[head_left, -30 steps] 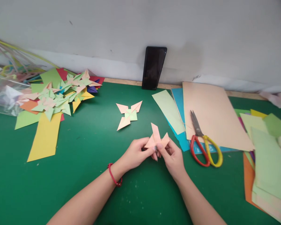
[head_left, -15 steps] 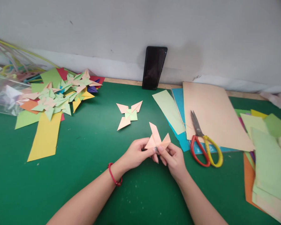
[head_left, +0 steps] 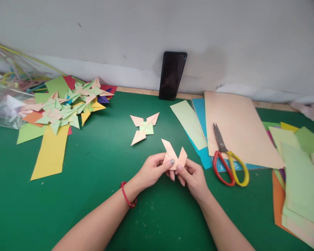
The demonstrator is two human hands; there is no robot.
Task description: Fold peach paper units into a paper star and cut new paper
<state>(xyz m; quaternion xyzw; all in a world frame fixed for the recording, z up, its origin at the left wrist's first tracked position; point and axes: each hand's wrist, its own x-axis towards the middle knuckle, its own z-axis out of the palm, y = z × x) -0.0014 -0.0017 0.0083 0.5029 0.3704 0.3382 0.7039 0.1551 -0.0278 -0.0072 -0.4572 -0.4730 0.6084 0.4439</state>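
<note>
Pinching a folded peach paper [head_left: 170, 151] in both hands above the green table [head_left: 94, 157]

From here, the left hand [head_left: 153, 170] and the right hand [head_left: 195, 177] each have thumb and fingers closed on it, two flaps pointing away. Just beyond lies a peach-and-green folded piece [head_left: 148, 129]; to the right, scissors [head_left: 223, 150] rest with blades on a peach sheet [head_left: 242, 129].

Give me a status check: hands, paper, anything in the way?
Left hand, right hand: both pinching folded pink paper. Two tips angled away from the wearer. Scissors off right, phone beyond; neither touching it.
</note>
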